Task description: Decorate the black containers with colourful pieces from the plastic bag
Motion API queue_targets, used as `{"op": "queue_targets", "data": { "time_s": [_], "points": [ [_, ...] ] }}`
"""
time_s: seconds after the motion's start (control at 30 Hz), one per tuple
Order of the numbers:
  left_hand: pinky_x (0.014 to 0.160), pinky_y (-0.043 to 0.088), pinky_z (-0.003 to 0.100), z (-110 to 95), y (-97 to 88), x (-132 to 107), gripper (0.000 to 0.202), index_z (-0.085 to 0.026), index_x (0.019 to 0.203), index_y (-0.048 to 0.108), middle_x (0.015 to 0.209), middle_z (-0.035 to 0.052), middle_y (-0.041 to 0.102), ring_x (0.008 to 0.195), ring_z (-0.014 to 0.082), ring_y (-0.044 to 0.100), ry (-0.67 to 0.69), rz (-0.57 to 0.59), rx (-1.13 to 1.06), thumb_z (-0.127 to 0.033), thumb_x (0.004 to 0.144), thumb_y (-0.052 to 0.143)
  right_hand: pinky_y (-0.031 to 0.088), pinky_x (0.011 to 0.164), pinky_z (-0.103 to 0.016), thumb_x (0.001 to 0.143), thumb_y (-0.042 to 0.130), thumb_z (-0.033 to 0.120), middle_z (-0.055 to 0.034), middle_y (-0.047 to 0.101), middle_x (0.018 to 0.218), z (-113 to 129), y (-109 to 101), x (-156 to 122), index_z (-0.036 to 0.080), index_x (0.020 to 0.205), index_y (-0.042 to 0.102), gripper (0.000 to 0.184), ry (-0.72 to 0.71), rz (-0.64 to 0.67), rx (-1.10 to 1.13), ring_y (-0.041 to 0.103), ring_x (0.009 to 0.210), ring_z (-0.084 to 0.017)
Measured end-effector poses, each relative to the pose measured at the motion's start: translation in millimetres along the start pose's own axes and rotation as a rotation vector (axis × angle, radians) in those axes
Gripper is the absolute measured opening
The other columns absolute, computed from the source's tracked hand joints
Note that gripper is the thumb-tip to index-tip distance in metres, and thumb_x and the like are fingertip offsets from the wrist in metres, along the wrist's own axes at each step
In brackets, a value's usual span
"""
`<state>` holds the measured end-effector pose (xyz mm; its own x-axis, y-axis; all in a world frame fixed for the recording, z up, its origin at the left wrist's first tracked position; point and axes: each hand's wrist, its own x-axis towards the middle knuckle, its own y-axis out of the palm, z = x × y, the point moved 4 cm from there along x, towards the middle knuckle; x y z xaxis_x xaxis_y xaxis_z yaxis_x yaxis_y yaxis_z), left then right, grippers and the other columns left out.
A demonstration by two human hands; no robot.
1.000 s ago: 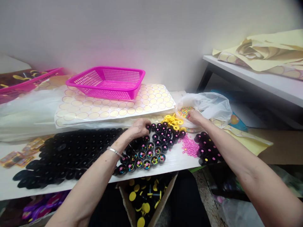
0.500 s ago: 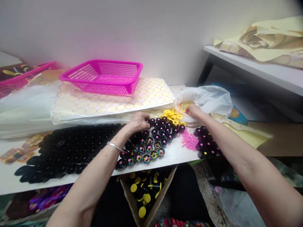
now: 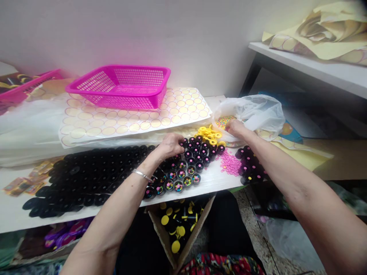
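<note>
My left hand (image 3: 171, 145) is curled round a small black cup (image 3: 181, 145) at the back of a group of black cups. Several cups at the front of this group, such as one cup (image 3: 178, 186), hold small coloured candies; others show a single pink piece. My right hand (image 3: 235, 127) reaches into a clear plastic bag (image 3: 259, 110) of small multicoloured candies (image 3: 223, 121). Its fingers are bent down into the candies, and what they hold is hidden. Yellow rings (image 3: 208, 133) lie heaped between my hands, and loose pink candies (image 3: 229, 163) are spread below my right wrist.
A pink basket (image 3: 160, 100) stands on sheets of round stickers (image 3: 183, 110) at the back. Many black pieces (image 3: 94, 168) cover the left of the table. More black cups (image 3: 252, 168) sit under my right forearm. A cardboard box (image 3: 160, 236) below holds black and yellow pieces.
The view has shifted slightly, raising the table's back edge in the picture. Both hands stay at nearly the same places, the left by the cups and the right in the bag.
</note>
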<state>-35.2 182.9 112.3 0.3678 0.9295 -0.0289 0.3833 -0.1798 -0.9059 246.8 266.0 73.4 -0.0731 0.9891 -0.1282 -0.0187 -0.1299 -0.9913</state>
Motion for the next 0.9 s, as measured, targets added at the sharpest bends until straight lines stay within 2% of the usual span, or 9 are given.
{"op": "queue_targets", "data": {
  "time_s": [0.13, 0.3, 0.47, 0.57, 0.73, 0.8, 0.9],
  "points": [
    [0.053, 0.033, 0.022, 6.3, -2.5, 1.2, 0.027, -0.015, 0.081, 0.069, 0.062, -0.0016, 0.060, 0.060, 0.0125, 0.051, -0.031, -0.026, -0.029, -0.026, 0.059, 0.058, 0.038, 0.064, -0.024, 0.074, 0.053, 0.021, -0.0112, 0.070, 0.087, -1.2, 0.2, 1.1, 0.013, 0.089, 0.073, 0.026, -0.008, -0.005, 0.011, 0.061, 0.076, -0.019],
    [0.054, 0.032, 0.023, 14.1, 5.9, 5.3, 0.025, -0.018, 0.080, 0.070, 0.061, -0.0019, 0.059, 0.061, 0.0128, 0.051, -0.013, 0.068, 0.040, -0.024, 0.059, 0.058, 0.038, 0.067, -0.024, 0.074, 0.055, 0.022, -0.0125, 0.069, 0.093, -2.8, 0.6, 2.0, 0.012, 0.094, 0.071, 0.027, -0.002, -0.021, 0.024, 0.061, 0.080, -0.019],
    [0.059, 0.033, 0.025, 14.0, 15.0, 8.3, 0.021, -0.019, 0.077, 0.068, 0.075, 0.0015, 0.062, 0.072, 0.0167, 0.053, 0.087, 0.049, 0.144, -0.023, 0.059, 0.058, 0.039, 0.067, -0.024, 0.075, 0.054, 0.023, -0.0127, 0.069, 0.092, -1.8, -1.7, -1.4, 0.013, 0.094, 0.071, 0.027, -0.010, -0.018, 0.030, 0.061, 0.080, -0.020],
    [0.062, 0.035, 0.026, 12.6, 18.8, 9.0, 0.020, -0.019, 0.076, 0.068, 0.082, 0.0040, 0.061, 0.081, 0.0199, 0.053, 0.096, 0.055, 0.231, -0.022, 0.059, 0.058, 0.040, 0.071, -0.024, 0.076, 0.053, 0.023, -0.0125, 0.069, 0.092, -0.5, -2.5, -2.5, 0.014, 0.093, 0.071, 0.027, -0.017, -0.002, 0.016, 0.061, 0.083, -0.021],
    [0.066, 0.039, 0.028, 9.5, 15.3, 7.4, 0.021, -0.019, 0.077, 0.068, 0.087, 0.0055, 0.062, 0.086, 0.0228, 0.054, 0.092, 0.070, 0.246, -0.029, 0.060, 0.062, 0.041, 0.081, -0.031, 0.075, 0.052, 0.016, -0.0212, 0.065, 0.103, 1.6, -3.2, 2.0, 0.008, 0.100, 0.068, 0.030, 0.062, -0.093, 0.037, 0.058, 0.100, -0.028],
    [0.069, 0.040, 0.029, 9.1, 7.8, 3.7, 0.024, -0.018, 0.080, 0.068, 0.090, 0.0058, 0.063, 0.087, 0.0233, 0.054, 0.093, -0.003, 0.208, -0.034, 0.063, 0.063, 0.040, 0.083, -0.032, 0.074, 0.053, 0.013, -0.0231, 0.064, 0.102, 4.4, -1.6, 5.6, 0.006, 0.097, 0.068, 0.029, 0.052, -0.122, 0.106, 0.057, 0.103, -0.030],
    [0.074, 0.042, 0.029, 11.8, -9.2, -12.0, 0.027, -0.016, 0.082, 0.067, 0.092, 0.0060, 0.064, 0.086, 0.0205, 0.056, 0.051, -0.255, 0.045, -0.037, 0.066, 0.063, 0.041, 0.079, -0.028, 0.069, 0.057, 0.014, -0.0175, 0.068, 0.090, 7.2, 2.4, 11.1, 0.008, 0.084, 0.071, 0.021, -0.011, -0.094, 0.198, 0.060, 0.094, -0.026]
  ]
}}
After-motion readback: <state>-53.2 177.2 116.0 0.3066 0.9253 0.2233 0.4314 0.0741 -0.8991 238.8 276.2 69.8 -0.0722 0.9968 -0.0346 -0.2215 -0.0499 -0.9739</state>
